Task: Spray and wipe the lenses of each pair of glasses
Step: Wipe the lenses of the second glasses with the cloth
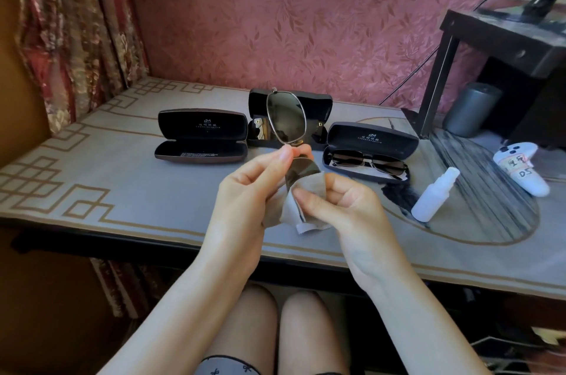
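A pair of gold-rimmed sunglasses (286,119) stands on end above the table's middle, one dark lens up, the other down. My left hand (249,188) pinches the frame at the bridge. My right hand (340,201) holds a grey cloth (298,212) folded round the lower lens. A white spray bottle (433,195) lies on the table to the right. A second pair of dark glasses (369,162) lies in the open right-hand case (372,140). A third pair (258,129) shows partly in the middle case (315,106), behind the raised lens.
An open, empty black case (200,137) lies at the left on the grey patterned table cover (92,178). A white game controller (520,168) lies at the far right, a grey cylinder (470,110) and a dark stand (496,38) behind it. Curtains hang at the left.
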Demonstrator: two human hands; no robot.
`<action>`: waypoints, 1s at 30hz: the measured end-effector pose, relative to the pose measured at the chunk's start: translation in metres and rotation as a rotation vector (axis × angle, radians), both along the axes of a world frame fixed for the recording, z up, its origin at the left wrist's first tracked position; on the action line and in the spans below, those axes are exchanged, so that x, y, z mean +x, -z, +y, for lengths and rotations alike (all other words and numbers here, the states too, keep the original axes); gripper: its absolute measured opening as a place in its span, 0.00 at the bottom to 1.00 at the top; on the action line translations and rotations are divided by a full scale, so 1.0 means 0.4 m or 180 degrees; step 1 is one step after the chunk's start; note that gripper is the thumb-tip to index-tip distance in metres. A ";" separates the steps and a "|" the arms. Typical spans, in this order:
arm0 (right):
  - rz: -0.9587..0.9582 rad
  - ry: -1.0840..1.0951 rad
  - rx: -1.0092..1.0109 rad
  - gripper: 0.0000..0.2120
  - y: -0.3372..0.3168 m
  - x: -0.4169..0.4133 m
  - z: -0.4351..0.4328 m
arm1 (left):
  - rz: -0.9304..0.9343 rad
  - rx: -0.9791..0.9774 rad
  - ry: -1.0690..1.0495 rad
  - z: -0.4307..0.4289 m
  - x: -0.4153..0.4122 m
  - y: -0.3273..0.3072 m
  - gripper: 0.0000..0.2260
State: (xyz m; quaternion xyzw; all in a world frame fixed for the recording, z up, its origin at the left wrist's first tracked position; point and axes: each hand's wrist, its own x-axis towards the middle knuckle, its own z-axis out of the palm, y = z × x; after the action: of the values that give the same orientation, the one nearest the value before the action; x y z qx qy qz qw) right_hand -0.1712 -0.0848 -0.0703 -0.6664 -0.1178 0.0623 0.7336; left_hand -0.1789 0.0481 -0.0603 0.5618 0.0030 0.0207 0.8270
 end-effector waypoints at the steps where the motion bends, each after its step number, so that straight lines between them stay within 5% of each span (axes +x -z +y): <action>1: 0.0009 0.0043 0.0010 0.07 -0.005 0.002 0.005 | -0.0023 0.0006 -0.0010 0.000 0.000 0.002 0.13; 5: 0.0078 0.0125 0.0094 0.14 -0.026 0.010 0.021 | -0.0048 0.0001 0.0021 0.002 -0.005 0.003 0.18; 12: -0.0174 -0.0025 -0.0028 0.03 -0.021 -0.001 0.029 | 0.0015 -0.0246 0.0002 0.019 -0.001 -0.011 0.17; 30: -0.0458 -0.0138 -0.0276 0.08 -0.014 0.003 -0.030 | -0.0056 -0.0404 -0.0009 0.017 0.013 -0.015 0.17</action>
State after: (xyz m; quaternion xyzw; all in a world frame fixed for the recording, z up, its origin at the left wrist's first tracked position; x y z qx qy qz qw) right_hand -0.1700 -0.0970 -0.0648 -0.6975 -0.1818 0.0352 0.6922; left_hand -0.1738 0.0548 -0.0542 0.5081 -0.0022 0.0265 0.8609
